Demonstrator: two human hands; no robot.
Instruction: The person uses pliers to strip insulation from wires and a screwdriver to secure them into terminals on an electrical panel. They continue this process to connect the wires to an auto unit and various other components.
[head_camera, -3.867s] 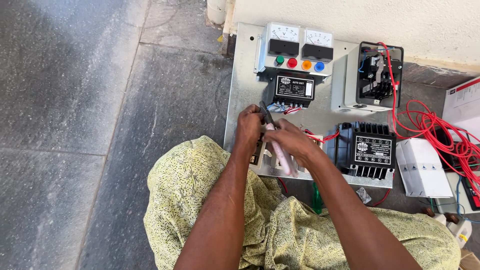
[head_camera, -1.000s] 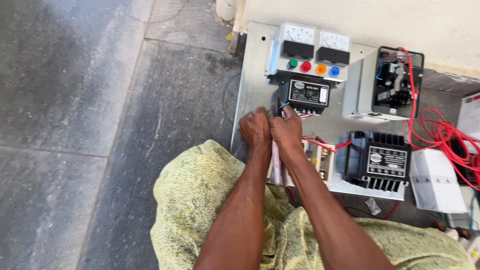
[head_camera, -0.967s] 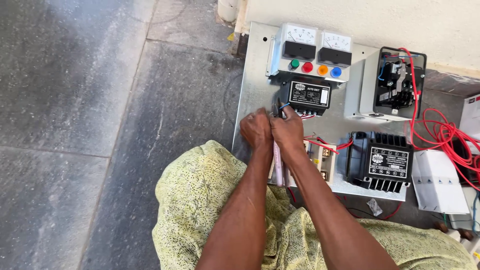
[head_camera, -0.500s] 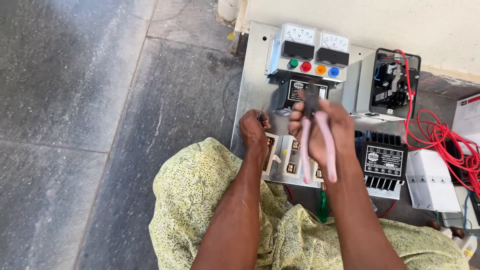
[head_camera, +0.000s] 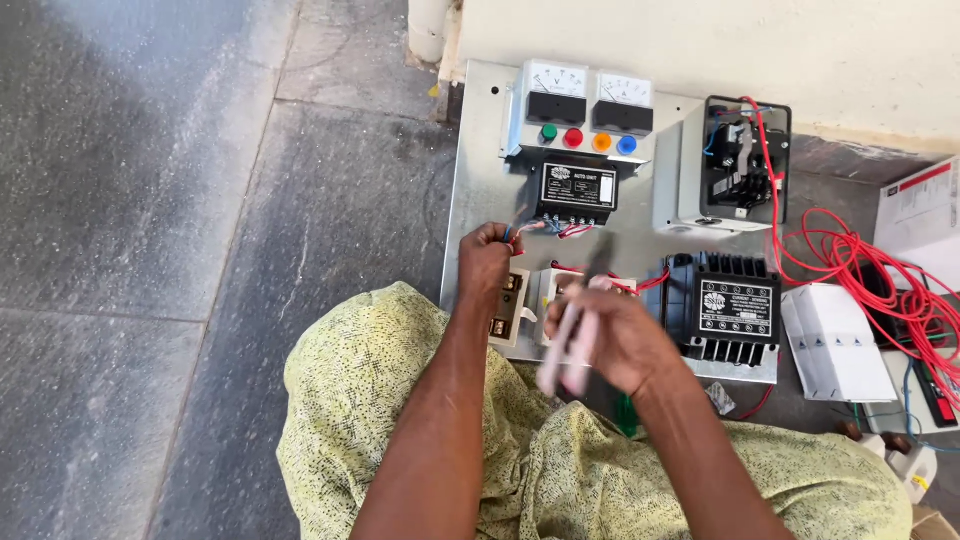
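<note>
Both hands work: left hand fingers pinch the wire ends; right hand fingers clasp pink-handled pliers; steady the wires, grip close.

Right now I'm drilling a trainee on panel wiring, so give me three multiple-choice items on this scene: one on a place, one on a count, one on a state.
1. Where does the coil of red wire lie?
A. on the floor right of the metal panel
B. on the person's lap
C. left of the panel

2. How many round coloured buttons sit in the row under the two white meters?
A. two
B. four
C. six

3. What is the right hand doing?
A. resting open and empty
B. gripping a pink-handled tool
C. pressing a button

Answers:
1 A, the loops lie beside the metal panel at its right edge.
2 B, green, red, orange and blue.
3 B, the fingers are closed round the pink-handled tool, while the left hand pinches thin wires.
</note>
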